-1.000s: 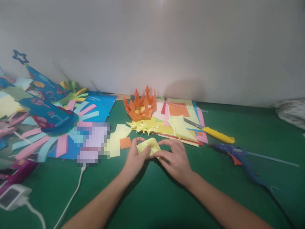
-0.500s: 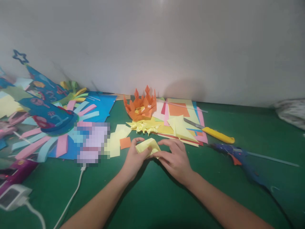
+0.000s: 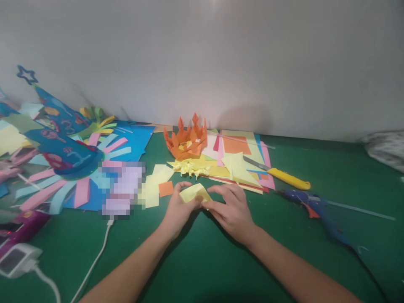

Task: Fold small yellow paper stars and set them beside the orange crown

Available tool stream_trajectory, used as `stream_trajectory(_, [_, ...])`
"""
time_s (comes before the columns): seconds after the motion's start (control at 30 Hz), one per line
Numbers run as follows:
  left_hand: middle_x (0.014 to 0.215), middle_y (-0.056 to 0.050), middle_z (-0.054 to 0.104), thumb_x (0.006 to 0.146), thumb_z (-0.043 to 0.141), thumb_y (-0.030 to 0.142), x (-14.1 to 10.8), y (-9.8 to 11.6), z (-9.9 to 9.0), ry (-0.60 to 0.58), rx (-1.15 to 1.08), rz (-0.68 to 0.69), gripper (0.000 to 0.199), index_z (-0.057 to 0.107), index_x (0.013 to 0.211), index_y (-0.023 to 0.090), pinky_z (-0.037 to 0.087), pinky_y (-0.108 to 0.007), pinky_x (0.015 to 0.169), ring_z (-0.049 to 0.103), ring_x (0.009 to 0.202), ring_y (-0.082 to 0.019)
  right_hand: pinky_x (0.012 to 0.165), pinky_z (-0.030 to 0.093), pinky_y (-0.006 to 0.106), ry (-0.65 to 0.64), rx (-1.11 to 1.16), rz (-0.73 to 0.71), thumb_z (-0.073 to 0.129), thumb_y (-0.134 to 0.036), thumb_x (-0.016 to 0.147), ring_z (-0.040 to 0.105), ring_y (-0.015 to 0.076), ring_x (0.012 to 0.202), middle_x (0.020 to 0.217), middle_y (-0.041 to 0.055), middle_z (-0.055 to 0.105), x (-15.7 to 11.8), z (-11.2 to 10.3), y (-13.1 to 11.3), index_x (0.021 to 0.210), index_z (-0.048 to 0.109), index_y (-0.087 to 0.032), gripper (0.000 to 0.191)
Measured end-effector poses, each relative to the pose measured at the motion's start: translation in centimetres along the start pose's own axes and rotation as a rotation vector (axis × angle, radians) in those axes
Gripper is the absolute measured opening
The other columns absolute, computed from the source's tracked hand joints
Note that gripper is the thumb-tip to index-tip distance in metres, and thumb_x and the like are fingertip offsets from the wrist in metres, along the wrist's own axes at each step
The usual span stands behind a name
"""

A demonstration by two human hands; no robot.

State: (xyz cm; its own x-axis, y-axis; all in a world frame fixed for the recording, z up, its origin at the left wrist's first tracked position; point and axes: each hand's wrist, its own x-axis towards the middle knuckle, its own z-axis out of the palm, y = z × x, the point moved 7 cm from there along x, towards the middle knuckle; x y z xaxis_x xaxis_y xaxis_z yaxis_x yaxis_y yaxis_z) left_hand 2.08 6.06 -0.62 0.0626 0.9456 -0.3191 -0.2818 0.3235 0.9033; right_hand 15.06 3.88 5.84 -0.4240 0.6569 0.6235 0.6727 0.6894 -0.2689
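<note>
A small piece of folded pale yellow paper (image 3: 194, 192) is held between my two hands above the green table. My left hand (image 3: 182, 206) grips its left side, with the thumb across the lower part. My right hand (image 3: 232, 208) pinches the paper's lower right corner between thumb and fingers. Just beyond the hands lies a row of twisted yellow paper pieces (image 3: 192, 168). Behind that stands an orange folded-paper crown (image 3: 186, 145). A small orange square (image 3: 166, 189) rests left of my left hand, beside pale yellow sheets (image 3: 151, 193).
Right of the hands lie a yellow cutter (image 3: 288, 179) and a blue glue gun (image 3: 325, 214). Coloured sheets (image 3: 236, 145) are stacked behind. At left are blue cone hats (image 3: 66, 149), a blurred-out device (image 3: 123, 191) on a white cable and a magenta tool (image 3: 27, 225).
My left thumb has shifted slightly right along the lower part of the yellow paper. Both hands otherwise keep nearly the same place.
</note>
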Motion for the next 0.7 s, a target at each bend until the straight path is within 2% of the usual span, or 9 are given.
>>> stream_trajectory(0.23, [0.070, 0.004, 0.062, 0.060, 0.076, 0.031, 0.04, 0.26, 0.10, 0.010, -0.033, -0.002, 0.055, 0.037, 0.099, 0.021, 0.051, -0.025, 0.064, 0.060, 0.061, -0.011, 0.086, 0.036, 0.039, -0.016, -0.105, -0.045, 0.058, -0.023, 0.085, 0.048, 0.0218, 0.096, 0.103, 0.0052, 0.062, -0.06, 0.12, 0.13, 0.101, 0.067, -0.029, 0.020])
stream_trajectory(0.33, [0.073, 0.003, 0.063, 0.061, 0.076, 0.028, 0.11, 0.27, 0.03, 0.027, -0.059, -0.004, 0.055, 0.037, 0.098, 0.020, 0.053, -0.028, 0.067, 0.061, 0.064, -0.011, 0.087, 0.035, 0.038, -0.008, -0.134, -0.068, 0.059, -0.022, 0.084, 0.048, 0.0211, 0.096, 0.104, 0.0043, 0.062, 0.03, 0.00, 0.06, 0.096, 0.068, -0.029, 0.016])
stream_trajectory(0.53, [0.073, 0.003, 0.061, 0.064, 0.075, 0.026, 0.10, 0.17, 0.15, 0.002, -0.071, 0.002, 0.051, 0.037, 0.098, 0.020, 0.054, -0.030, 0.069, 0.060, 0.066, -0.011, 0.085, 0.036, 0.036, 0.107, -0.114, -0.121, 0.060, -0.020, 0.083, 0.050, 0.0187, 0.092, 0.099, 0.0030, 0.065, -0.02, -0.58, -0.30, 0.087, 0.069, -0.027, 0.012])
stream_trajectory(0.7, [0.073, 0.004, 0.060, 0.063, 0.076, 0.027, 0.00, 0.08, 0.15, -0.010, -0.078, -0.015, 0.053, 0.037, 0.099, 0.021, 0.053, -0.029, 0.069, 0.060, 0.065, -0.011, 0.085, 0.036, 0.036, 0.102, -0.118, -0.124, 0.059, -0.020, 0.085, 0.050, 0.0185, 0.091, 0.099, 0.0027, 0.066, 0.03, -0.59, -0.37, 0.086, 0.069, -0.026, 0.012])
